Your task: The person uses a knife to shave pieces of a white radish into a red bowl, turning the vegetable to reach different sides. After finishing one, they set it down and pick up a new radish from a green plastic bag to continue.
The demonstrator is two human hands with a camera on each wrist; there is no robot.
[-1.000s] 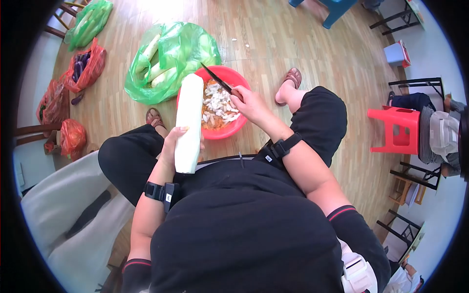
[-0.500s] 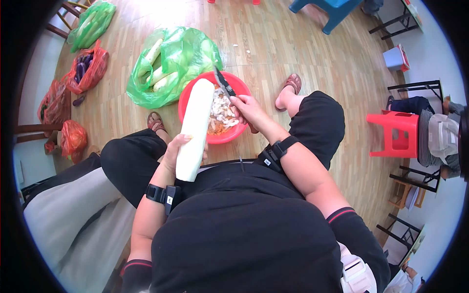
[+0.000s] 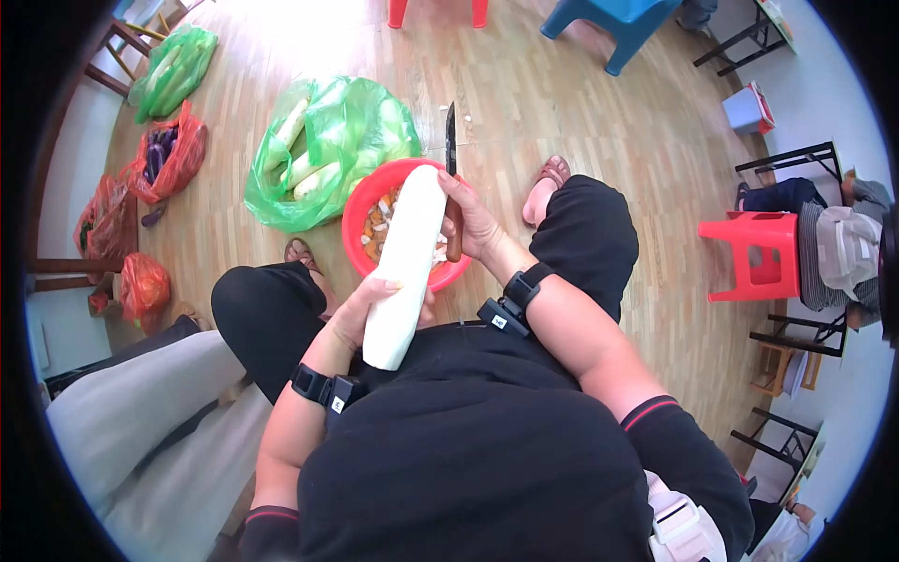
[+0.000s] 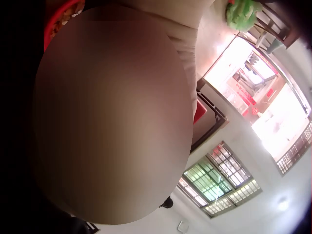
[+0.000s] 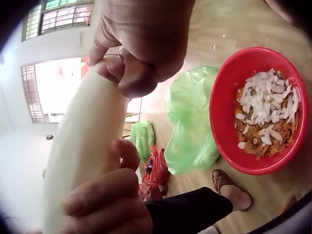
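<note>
A long, peeled daikon radish point(image 3: 408, 262) slants across my lap, its upper end over the red basin point(image 3: 354, 225). My left hand point(image 3: 363, 307) grips it near the lower end, fingers wrapped round the side. My right hand point(image 3: 474, 223) holds a knife point(image 3: 451, 140) with a dark blade and brown handle; the blade points away from me. In the right wrist view, fingers of the right hand point(image 5: 151, 34) touch the radish's top while the knife handle point(image 5: 138, 82) stays in the palm. A large blurred patch hides the hand in the left wrist view.
White shavings and orange peelings point(image 5: 268, 102) lie in the basin. Behind it a green bag point(image 3: 365, 122) holds more pale radishes. Red bags point(image 3: 178, 140), one with eggplants, line the left side. A red stool point(image 3: 754, 253) and a blue stool point(image 3: 618, 23) stand farther off.
The radish and left hand have shifted right in the head view. My right hand has come in to the radish's top, and the knife has swung from leaning left to pointing nearly straight ahead.
</note>
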